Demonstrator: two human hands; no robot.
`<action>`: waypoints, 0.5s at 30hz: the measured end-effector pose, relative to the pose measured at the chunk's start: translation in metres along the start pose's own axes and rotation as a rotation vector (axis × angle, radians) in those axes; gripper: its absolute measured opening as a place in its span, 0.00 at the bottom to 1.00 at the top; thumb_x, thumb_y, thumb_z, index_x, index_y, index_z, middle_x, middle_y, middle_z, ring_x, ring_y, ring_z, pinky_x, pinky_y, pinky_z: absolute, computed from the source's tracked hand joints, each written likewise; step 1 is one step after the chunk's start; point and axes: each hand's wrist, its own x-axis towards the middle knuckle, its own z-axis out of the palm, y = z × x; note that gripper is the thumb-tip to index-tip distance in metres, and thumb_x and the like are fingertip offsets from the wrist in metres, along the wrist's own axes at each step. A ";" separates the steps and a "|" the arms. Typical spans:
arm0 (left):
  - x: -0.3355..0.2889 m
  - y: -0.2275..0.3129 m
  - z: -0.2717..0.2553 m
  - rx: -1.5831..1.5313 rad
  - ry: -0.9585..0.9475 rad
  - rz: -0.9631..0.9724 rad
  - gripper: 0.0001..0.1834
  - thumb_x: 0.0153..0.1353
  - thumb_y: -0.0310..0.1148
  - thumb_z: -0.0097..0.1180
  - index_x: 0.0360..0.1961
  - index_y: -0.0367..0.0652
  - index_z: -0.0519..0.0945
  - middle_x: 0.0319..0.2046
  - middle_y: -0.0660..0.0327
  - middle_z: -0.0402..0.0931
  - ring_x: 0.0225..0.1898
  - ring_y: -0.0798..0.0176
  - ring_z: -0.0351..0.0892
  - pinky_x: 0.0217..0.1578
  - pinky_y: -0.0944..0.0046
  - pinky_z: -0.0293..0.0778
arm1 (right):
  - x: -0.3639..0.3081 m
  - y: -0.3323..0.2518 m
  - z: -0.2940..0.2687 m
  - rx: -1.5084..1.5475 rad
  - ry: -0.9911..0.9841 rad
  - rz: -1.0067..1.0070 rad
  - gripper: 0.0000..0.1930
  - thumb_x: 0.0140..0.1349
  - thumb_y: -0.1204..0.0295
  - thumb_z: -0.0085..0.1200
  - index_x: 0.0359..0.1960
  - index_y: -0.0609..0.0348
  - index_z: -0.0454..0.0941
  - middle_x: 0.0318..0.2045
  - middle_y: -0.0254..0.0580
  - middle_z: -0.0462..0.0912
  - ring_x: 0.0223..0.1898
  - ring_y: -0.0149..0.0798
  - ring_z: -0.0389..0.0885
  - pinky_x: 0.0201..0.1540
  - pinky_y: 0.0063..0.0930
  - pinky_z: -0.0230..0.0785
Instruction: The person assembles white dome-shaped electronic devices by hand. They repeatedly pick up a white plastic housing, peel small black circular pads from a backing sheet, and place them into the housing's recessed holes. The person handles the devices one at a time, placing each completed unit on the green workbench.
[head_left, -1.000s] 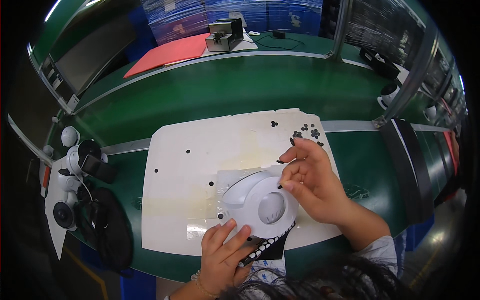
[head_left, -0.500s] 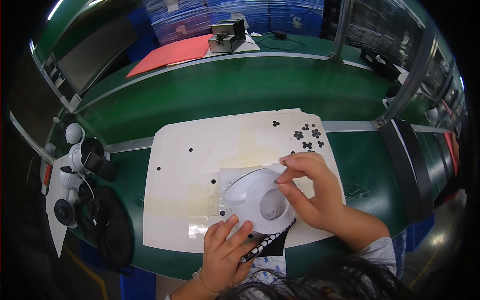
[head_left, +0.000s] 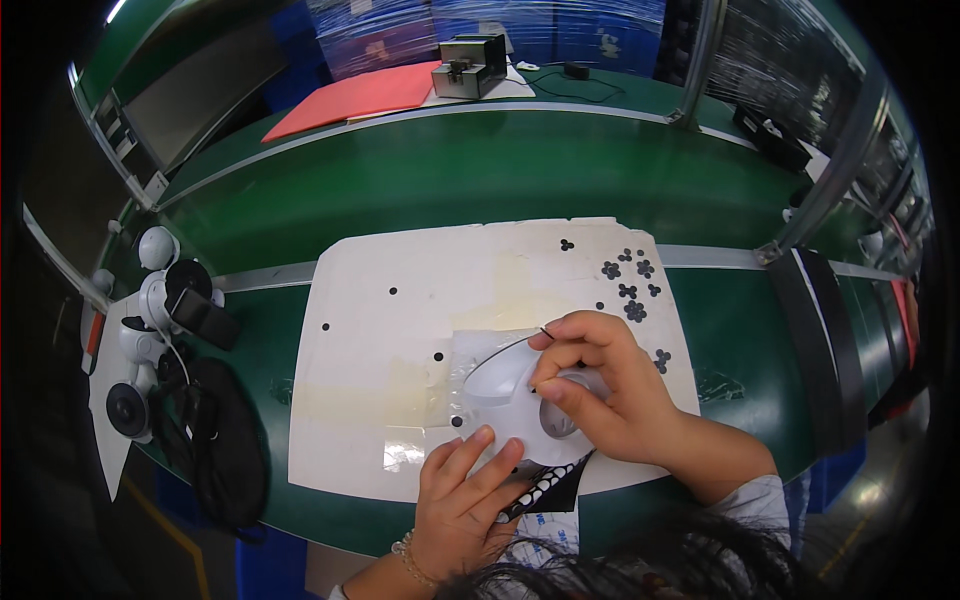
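Observation:
A smooth white plastic housing [head_left: 505, 385] with a round opening lies tilted on a clear plastic bag [head_left: 468, 350]. My left hand [head_left: 465, 490] holds its near left edge, fingers laid over the rim. Beneath those fingers runs a black strip with white round spots [head_left: 550, 487]; whether the thumb grips it is hidden. My right hand [head_left: 610, 385] is over the housing, thumb and fingertips pinched together above the opening. A small black pad shows as a dark speck at these fingertips. Loose black round pads [head_left: 438, 357] dot the white board [head_left: 370, 390] below.
Clusters of black pads [head_left: 628, 291] sit at the board's far right. White cameras [head_left: 143, 340] and a black pouch [head_left: 230, 440] with a cable lie left. A long black box [head_left: 815, 345] stands right. A metal fixture [head_left: 468, 68] and red sheet [head_left: 350, 100] are on the back shelf.
My right hand has moved slightly left and down onto the housing, its fingers now covering part of the opening. The left hand keeps its hold. The whole view has shifted a little.

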 end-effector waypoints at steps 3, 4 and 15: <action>0.000 0.001 0.001 0.006 0.014 -0.006 0.13 0.42 0.32 0.55 0.33 0.45 0.77 0.54 0.61 0.66 0.58 0.54 0.60 0.49 0.50 0.59 | 0.002 -0.002 -0.002 -0.114 -0.001 -0.070 0.19 0.51 0.79 0.49 0.46 0.59 0.64 0.29 0.32 0.77 0.37 0.36 0.73 0.50 0.35 0.49; 0.001 0.002 0.001 0.010 0.019 -0.008 0.13 0.42 0.32 0.55 0.33 0.45 0.77 0.54 0.61 0.66 0.58 0.54 0.60 0.49 0.50 0.59 | 0.003 -0.002 -0.003 -0.179 0.009 -0.123 0.18 0.50 0.79 0.50 0.46 0.59 0.66 0.29 0.32 0.77 0.38 0.36 0.73 0.50 0.36 0.50; 0.004 0.002 0.002 0.019 0.051 0.013 0.11 0.40 0.27 0.54 0.29 0.42 0.77 0.53 0.61 0.67 0.57 0.53 0.60 0.48 0.51 0.60 | -0.028 -0.019 -0.014 -0.545 -0.011 -0.153 0.10 0.48 0.73 0.55 0.35 0.49 0.77 0.51 0.41 0.69 0.58 0.50 0.59 0.55 0.44 0.46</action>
